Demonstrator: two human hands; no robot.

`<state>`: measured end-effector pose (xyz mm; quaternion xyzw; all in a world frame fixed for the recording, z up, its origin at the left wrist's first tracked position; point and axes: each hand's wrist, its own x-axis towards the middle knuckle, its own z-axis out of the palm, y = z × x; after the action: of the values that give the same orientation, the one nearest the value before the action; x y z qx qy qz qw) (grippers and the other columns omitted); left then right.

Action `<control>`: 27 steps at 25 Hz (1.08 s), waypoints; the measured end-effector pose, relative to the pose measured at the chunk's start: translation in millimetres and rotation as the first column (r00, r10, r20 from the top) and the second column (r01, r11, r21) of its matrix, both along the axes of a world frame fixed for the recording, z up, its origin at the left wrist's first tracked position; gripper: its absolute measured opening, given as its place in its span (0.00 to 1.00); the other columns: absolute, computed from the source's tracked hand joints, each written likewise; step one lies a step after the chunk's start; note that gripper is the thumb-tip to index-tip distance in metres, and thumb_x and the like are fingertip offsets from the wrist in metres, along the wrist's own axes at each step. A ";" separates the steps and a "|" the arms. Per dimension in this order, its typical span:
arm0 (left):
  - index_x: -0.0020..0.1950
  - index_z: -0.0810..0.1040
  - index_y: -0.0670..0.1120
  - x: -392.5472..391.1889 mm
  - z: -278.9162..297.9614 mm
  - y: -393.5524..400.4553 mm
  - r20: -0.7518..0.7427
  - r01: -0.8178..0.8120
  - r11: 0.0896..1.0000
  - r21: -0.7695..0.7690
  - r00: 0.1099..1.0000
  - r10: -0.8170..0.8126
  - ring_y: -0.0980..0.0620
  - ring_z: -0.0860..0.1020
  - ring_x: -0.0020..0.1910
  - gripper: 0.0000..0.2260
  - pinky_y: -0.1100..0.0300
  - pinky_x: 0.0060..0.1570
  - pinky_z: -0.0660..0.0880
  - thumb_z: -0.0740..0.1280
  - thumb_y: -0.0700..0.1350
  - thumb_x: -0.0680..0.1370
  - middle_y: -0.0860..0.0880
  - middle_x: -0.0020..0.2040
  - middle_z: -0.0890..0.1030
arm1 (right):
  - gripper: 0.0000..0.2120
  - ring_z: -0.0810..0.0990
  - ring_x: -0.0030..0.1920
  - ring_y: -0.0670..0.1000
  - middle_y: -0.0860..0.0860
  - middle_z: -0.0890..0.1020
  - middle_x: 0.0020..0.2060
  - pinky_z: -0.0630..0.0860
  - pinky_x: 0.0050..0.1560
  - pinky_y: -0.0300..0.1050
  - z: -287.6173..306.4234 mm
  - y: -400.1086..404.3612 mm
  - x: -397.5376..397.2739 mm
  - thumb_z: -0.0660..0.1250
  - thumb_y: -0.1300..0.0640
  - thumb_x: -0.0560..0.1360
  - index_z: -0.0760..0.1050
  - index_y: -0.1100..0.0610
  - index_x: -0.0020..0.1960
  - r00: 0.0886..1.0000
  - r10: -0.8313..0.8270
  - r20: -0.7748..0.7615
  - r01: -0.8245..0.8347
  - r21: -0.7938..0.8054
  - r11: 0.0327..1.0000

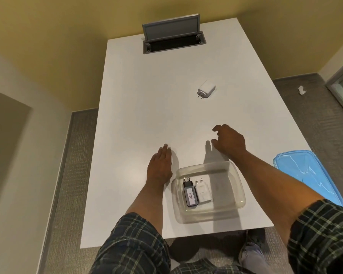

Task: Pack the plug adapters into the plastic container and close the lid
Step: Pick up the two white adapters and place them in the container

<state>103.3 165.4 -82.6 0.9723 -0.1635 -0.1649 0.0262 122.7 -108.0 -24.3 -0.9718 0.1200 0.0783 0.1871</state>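
Observation:
A clear plastic container (237, 180) stands near the front edge of the white table. Inside it lie a black plug adapter (190, 195) with a "030" label and a white plug adapter (202, 191), side by side, pins pointing away from me. A third white plug adapter (206, 89) lies alone farther back on the table. The blue lid (307, 175) rests flat at the right edge. My left hand (159, 165) lies flat on the table just left of the container. My right hand (229, 141) hovers beyond the container, fingers curled apart, holding nothing.
A grey cable hatch (172, 34) with its flap raised sits at the far end of the white table (139, 107). Grey carpet surrounds the table. A crumpled white scrap (301, 90) lies on the floor at the right.

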 end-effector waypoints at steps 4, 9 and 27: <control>0.84 0.43 0.42 20.8 -17.5 -10.0 -0.071 0.025 1.000 0.014 0.997 -0.024 0.45 0.48 0.84 0.30 0.53 0.81 0.53 0.54 0.49 0.87 0.45 0.85 0.44 | 0.22 0.76 0.64 0.57 0.51 0.76 0.64 0.75 0.58 0.53 -12.7 0.1 26.3 0.62 0.53 0.78 0.69 0.50 0.72 0.996 0.054 -0.076 -0.060 -0.069 0.996; 0.84 0.39 0.42 38.1 -34.2 -27.9 -0.107 -0.086 0.995 -0.049 0.991 0.080 0.45 0.42 0.84 0.31 0.50 0.82 0.48 0.49 0.54 0.87 0.45 0.84 0.39 | 0.26 0.75 0.63 0.58 0.52 0.73 0.66 0.76 0.55 0.53 -24.4 3.7 67.7 0.64 0.57 0.76 0.66 0.51 0.74 0.983 0.126 -0.132 -0.144 -0.139 0.980; 0.83 0.56 0.41 105.0 -68.2 -62.3 0.241 -0.189 0.945 -0.267 0.936 0.255 0.49 0.55 0.84 0.28 0.50 0.80 0.58 0.52 0.49 0.84 0.46 0.84 0.57 | 0.35 0.62 0.73 0.62 0.57 0.53 0.79 0.74 0.53 0.60 -42.0 -30.6 245.3 0.65 0.63 0.77 0.55 0.56 0.79 0.958 0.273 -0.092 -0.287 -0.354 0.890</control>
<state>208.2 103.2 -150.8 0.9876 -0.0726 -0.0044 0.1393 367.9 -138.7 -66.3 -0.9949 -0.0051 0.1000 -0.0117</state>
